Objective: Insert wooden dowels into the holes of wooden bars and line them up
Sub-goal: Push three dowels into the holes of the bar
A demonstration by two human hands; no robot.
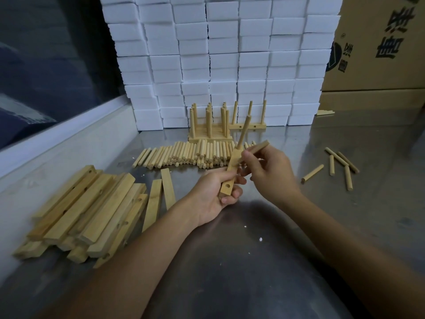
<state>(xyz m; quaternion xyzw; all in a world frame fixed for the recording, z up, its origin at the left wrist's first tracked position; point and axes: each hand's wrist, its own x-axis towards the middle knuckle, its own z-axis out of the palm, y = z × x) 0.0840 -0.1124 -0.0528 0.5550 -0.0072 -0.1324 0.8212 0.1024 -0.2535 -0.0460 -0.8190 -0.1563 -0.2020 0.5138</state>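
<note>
Head view: left hand (212, 194) grips bar (231, 174), right hand (268, 173) pinches dowel (257, 146), fingers hiding its end.

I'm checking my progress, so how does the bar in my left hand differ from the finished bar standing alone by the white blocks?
The held bar has one dowel in it, with an empty hole showing near its lower end; the finished bar carries three upright dowels. The held bar is tilted in the left hand, while the finished one lies flat on the table. Both are pale wood.
</note>
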